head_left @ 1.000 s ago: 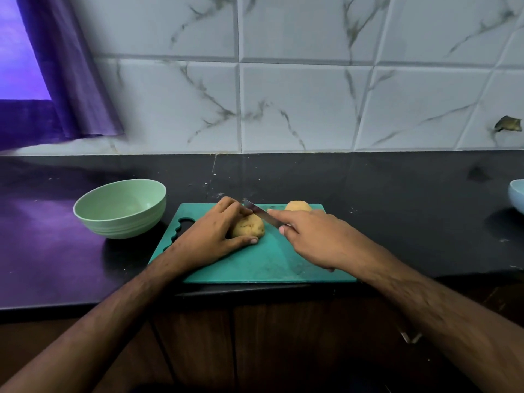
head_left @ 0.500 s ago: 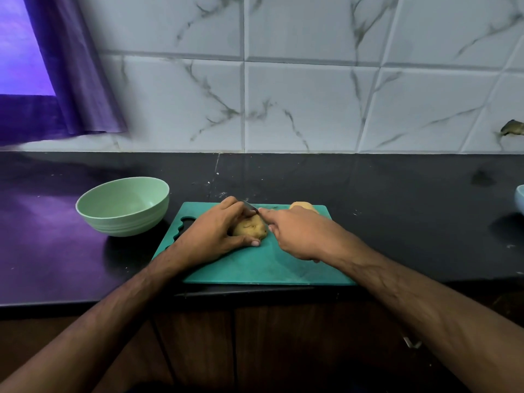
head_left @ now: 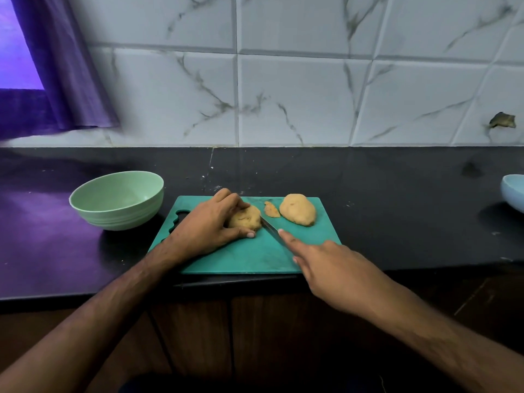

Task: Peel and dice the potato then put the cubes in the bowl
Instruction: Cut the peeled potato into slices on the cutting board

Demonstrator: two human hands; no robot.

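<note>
On the black bench (head_left: pixel 397 222), near its front edge, lies a green cutting board (head_left: pixel 255 256), its handle cutouts at the left end. Left hand (head_left: pixel 207 225) rests on the board's left half, fingers curled over the top of a peeled potato piece (head_left: pixel 246 218) and thumb pressed along its near side; grip closed on that piece, holding it down against the board. Right hand (head_left: pixel 334 268) sits over the board's front right corner, wrapped around a knife (head_left: pixel 269 228), forefinger stretched out along the spine; handle hidden inside the fist. Blade runs diagonally toward the back left, its tip touching or just at the right face of the held piece — cannot tell which. A thin slice (head_left: pixel 272 209) lies flat just beyond the blade, between the held piece and a larger potato piece (head_left: pixel 297 209) that sits near the board's back right corner, apart from both hands. A pale green bowl (head_left: pixel 117 199) stands on the bench just left of the board's back left corner, upright, no cubes seen inside. At the bench's far right edge, part of a light blue bowl (head_left: pixel 513 191) shows. White marbled tiles (head_left: pixel 283 89) behind; purple curtain (head_left: pixel 65 66) at the back left.
</note>
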